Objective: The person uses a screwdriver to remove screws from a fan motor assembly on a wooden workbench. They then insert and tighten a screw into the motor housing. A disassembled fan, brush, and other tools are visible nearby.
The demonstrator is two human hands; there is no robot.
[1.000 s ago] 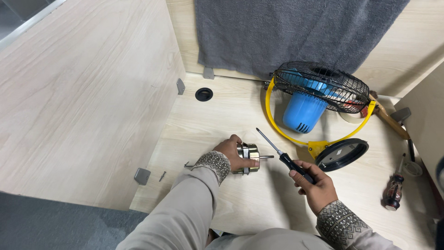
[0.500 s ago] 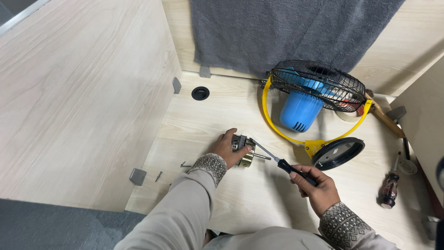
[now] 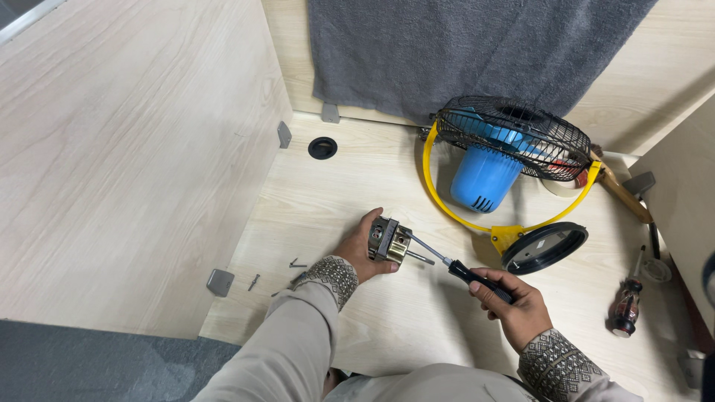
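The right hand (image 3: 514, 309) was clamped on the black-handled screwdriver (image 3: 454, 266), its tip against the small metal motor block (image 3: 389, 241), which the left hand (image 3: 363, 249) gripped on the pale wooden desk (image 3: 357, 186). The tip might slip and jab those fingers. Beyond the motor, the blue fan (image 3: 488, 167) lay in its black wire cage (image 3: 514, 134); no container showed.

The person is wearing a long-sleeved garment in plain beige fabric, covering both arms to the wrists. Each sleeve is ending in a wide cuff bearing a dense dark-and-light geometric pattern. The left hand (image 3: 363, 249) and right hand (image 3: 512, 307) are showing bare, with no gloves, rings or watch showing. The fingers (image 3: 485, 292) are uncovered.
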